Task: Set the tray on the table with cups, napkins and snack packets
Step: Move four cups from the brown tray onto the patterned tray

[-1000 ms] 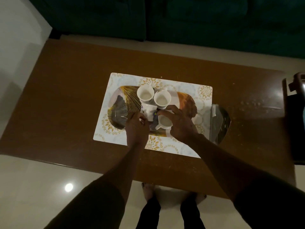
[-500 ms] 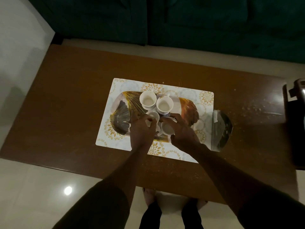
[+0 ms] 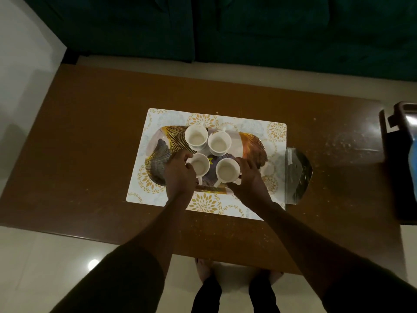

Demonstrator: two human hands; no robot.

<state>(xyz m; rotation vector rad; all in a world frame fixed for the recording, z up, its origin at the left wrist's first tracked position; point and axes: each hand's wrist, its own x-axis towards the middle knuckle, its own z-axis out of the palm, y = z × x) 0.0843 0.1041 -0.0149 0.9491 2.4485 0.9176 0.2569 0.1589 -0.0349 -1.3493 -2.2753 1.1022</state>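
The brown table [image 3: 90, 154] bears a floral placemat [image 3: 203, 204] and a silvery packet [image 3: 297, 177].

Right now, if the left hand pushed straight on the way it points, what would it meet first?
The left hand grips the near left cup; pushed straight on, it would likely meet the far left cup behind it on the tray.

Left hand [image 3: 180, 175], right hand [image 3: 249, 178] parted — near-left cup [image 3: 199, 166], near-right cup [image 3: 226, 171] now spaced apart.
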